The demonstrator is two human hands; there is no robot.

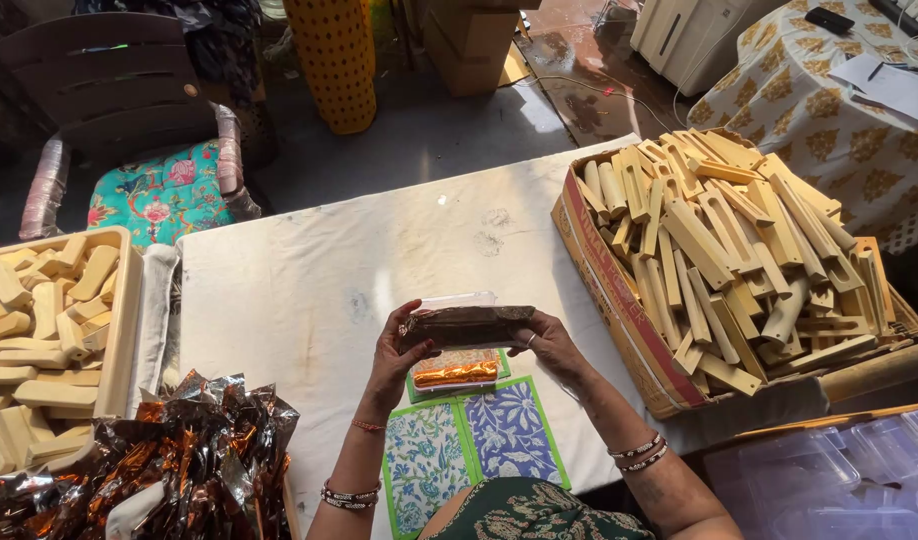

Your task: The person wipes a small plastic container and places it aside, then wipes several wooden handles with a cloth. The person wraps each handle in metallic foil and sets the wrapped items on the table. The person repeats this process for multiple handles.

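My left hand (397, 352) and my right hand (551, 340) hold the two ends of a dark brown rectangular bar (466, 325) above the white-covered table (309, 270). A clear plastic tray (459, 300) shows just behind the bar. Below the bar lies an orange foil-wrapped piece (457, 372) on a floral card with a green edge (459, 385). Two more floral cards, one green-toned (423, 462) and one blue (511, 432), lie nearer to me.
A cardboard box (619, 300) full of pale wooden pieces stands at the right. A tray (121, 330) of pale blocks is at the left, with a heap of copper foil wrappers (169, 450) in front. Clear plastic containers (829, 470) sit at bottom right. A chair (129, 110) stands behind.
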